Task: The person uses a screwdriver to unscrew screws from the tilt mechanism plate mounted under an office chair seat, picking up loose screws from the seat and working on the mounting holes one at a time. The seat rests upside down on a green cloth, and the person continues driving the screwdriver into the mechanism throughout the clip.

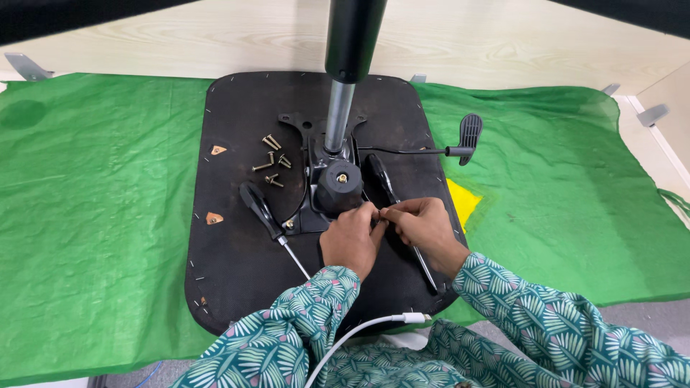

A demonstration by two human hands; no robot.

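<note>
Hands at the mechanism plate of an upturned chair seat.
The left hand (350, 239) and right hand (425, 226) meet fingertip to fingertip, pinching something too small to identify, just below the black knob (339, 186) near the seat base's (233, 244) centre; loose screws (272, 159) lie toward its upper left, a screwdriver (267, 218) beside them.

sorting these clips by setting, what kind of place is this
Probably a furniture assembly or repair workspace. An upturned chair seat base lies on a green cloth, with loose screws and a screwdriver on it. Both hands work beside its metal mechanism.
</note>
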